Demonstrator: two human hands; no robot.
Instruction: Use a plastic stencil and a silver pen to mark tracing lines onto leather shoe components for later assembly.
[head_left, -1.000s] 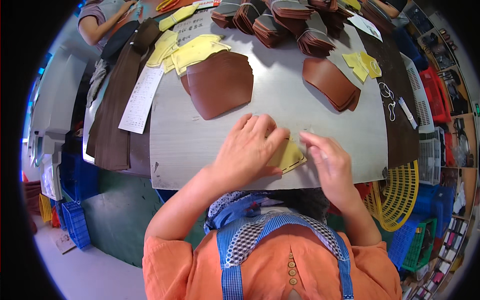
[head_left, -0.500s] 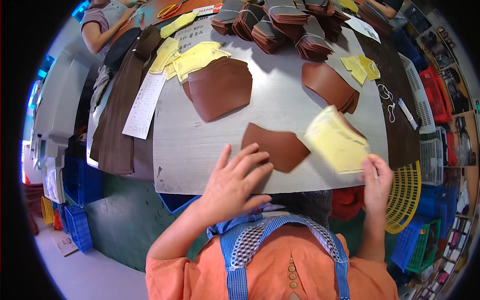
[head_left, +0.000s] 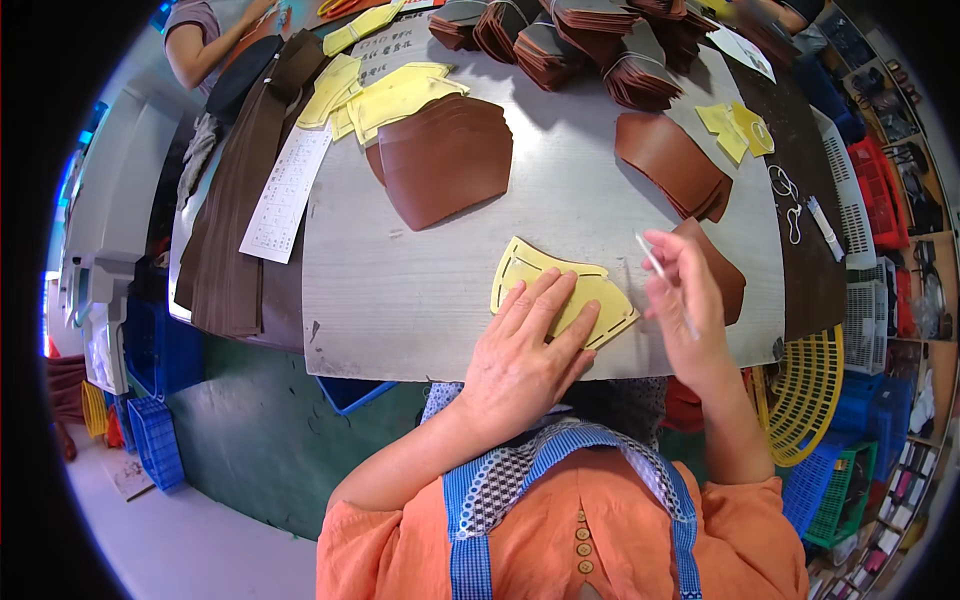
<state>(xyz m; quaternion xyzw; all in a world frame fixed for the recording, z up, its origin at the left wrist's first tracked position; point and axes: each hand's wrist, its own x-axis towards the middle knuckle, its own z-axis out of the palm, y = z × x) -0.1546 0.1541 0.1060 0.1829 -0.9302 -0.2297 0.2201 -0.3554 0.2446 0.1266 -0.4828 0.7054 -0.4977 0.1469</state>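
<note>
A yellow template (head_left: 550, 283) with cut slots lies flat on the grey table (head_left: 400, 300), near its front edge. My left hand (head_left: 525, 350) presses down on the template's near side, fingers spread. My right hand (head_left: 690, 305) hovers just right of it, pinching a thin silver pen (head_left: 665, 283). A single brown leather piece (head_left: 722, 272) lies partly hidden behind my right hand.
A large stack of brown leather pieces (head_left: 445, 155) sits centre-left, a smaller stack (head_left: 672, 162) to the right. Yellow templates (head_left: 385, 95), a paper sheet (head_left: 285, 190) and bundled leather (head_left: 590, 45) lie at the back. Another person's arm (head_left: 215, 35) shows far left. Baskets (head_left: 800, 410) stand at the right.
The yellow template, lifted off a brown piece by my right hand, now lies flat on the table under my left hand. My right hand now holds a thin pen.
</note>
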